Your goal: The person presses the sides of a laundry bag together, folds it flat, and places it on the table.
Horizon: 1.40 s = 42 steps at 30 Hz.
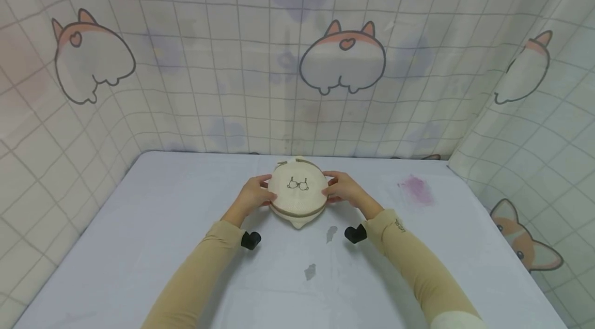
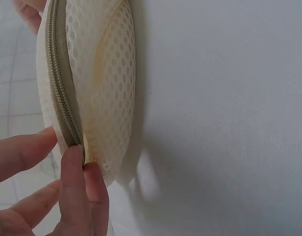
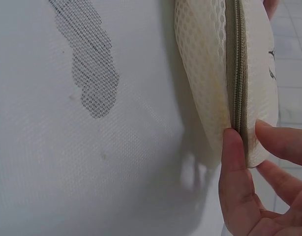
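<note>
Head view: round mesh pouch (image 1: 298, 193) sits mid-bench toward the back edge, held btwn both hands. Left hand (image 1: 253, 196) fingers pinch the zipper (image 2: 62, 103) seam; right hand (image 1: 345, 190) fingers clamp the opposite rim. Risk: grip is shallow w/ soft mesh, so the pouch could squash or slip out, or the zipper could snag.

One mesh pouch (image 1: 298, 192), two hands, left (image 1: 254, 196) and right (image 1: 344, 190), and one table (image 1: 139, 225).
</note>
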Motion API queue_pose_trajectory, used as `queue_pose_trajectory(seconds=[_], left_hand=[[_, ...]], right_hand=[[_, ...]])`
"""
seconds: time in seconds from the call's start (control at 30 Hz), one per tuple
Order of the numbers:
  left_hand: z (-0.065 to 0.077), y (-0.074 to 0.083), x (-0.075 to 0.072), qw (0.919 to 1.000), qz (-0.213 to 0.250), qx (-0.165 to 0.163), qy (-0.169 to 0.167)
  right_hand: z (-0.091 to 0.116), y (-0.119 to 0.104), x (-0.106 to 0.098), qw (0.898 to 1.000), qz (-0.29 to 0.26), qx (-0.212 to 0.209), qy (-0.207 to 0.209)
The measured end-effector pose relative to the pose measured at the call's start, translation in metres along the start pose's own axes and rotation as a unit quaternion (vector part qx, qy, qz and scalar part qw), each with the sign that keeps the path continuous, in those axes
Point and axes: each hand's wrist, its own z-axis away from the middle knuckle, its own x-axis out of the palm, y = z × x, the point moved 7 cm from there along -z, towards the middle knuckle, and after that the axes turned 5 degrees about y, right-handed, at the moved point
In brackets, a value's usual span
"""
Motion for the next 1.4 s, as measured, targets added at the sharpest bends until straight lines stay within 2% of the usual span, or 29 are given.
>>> queue_pose_trajectory(seconds=[0.57,0.7,0.83,1.03,1.27,1.4], left_hand=[[0.0,0.004,0.002,0.998,-0.059,0.011,0.019],[0.0,0.006,0.003,0.9958,-0.088,0.017,0.022],[0.0,0.01,0.005,0.9895,-0.138,0.038,0.024],[0.003,0.017,0.008,0.9767,-0.199,0.077,0.022],[0.002,0.018,0.013,0.9651,-0.241,0.101,-0.015],[0.002,0.019,0.014,0.9596,-0.258,0.109,-0.029]], right_hand=[[0.001,-0.004,0.0,0.999,0.036,-0.032,0.006],[0.0,-0.004,0.001,0.997,0.06,-0.04,0.01],[0.0,-0.009,0.002,0.991,0.116,-0.07,0.018],[0.006,-0.018,0.003,0.97,0.202,-0.127,0.038],[0.011,-0.021,0.005,0.967,0.204,-0.148,0.034],[0.014,-0.023,0.005,0.961,0.218,-0.165,0.036]])
